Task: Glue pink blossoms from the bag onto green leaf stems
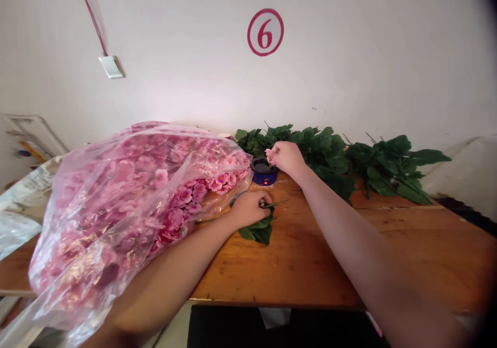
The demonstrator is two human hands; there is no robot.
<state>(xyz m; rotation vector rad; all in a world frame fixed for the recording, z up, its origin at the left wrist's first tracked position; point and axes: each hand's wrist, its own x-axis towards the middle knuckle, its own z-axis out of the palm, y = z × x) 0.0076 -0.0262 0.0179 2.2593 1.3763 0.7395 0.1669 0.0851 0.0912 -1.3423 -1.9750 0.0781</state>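
My left hand (248, 208) is closed around a green stem with artificial leaves (256, 230), which lies on the wooden table (295, 270). My right hand (285, 159) pinches a small pink artificial flower (269, 157) just above a round dark blue device (264, 172) with a red light on its front. A large clear plastic bag (116, 218) full of pink artificial flowers lies to the left, touching my left forearm.
A long row of green artificial leafy stems (388, 161) lies along the wall at the back of the table. A red number 6 in a circle (265, 32) is on the white wall. A crumpled white sheet lies at the far left, and a dark gap runs below the table's front edge.
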